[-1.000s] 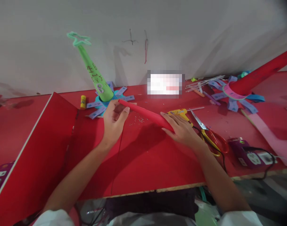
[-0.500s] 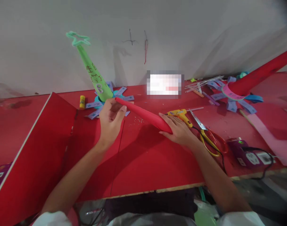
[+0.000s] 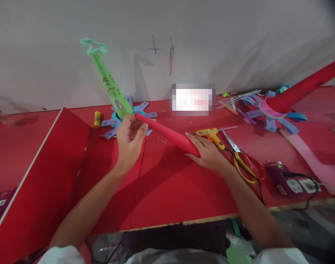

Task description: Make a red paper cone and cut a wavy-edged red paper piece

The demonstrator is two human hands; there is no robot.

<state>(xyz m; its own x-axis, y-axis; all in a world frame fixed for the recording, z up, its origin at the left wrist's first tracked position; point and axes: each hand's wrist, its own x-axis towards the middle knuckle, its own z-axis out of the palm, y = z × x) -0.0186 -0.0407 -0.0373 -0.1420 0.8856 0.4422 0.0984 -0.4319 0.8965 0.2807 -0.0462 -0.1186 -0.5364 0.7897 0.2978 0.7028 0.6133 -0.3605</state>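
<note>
A red paper cone (image 3: pixel 173 135) lies slantwise between my two hands, above the red tabletop (image 3: pixel 167 194). Its narrow tip is at my left hand (image 3: pixel 131 137), whose fingers are closed around it. My right hand (image 3: pixel 207 151) grips the wide lower end, thumb on the near side and fingers over the top. Behind my left hand stands a green paper cone hat (image 3: pixel 116 90) with written characters and a fuzzy star outline (image 3: pixel 94 47) at its tip. Pale purple strips (image 3: pixel 109 123) fan out around its blue base.
A yellow glue gun (image 3: pixel 211 135), scissors (image 3: pixel 243 161) and a purple power socket block (image 3: pixel 283 179) with a cable lie to the right. Another red cone (image 3: pixel 307 86) leans at far right. A glue stick (image 3: pixel 97 119) stands at left by a raised red panel (image 3: pixel 46 176).
The view has shifted slightly, so the background things sit a little further right and lower. Both hands keep their hold on the red paper cone.
</note>
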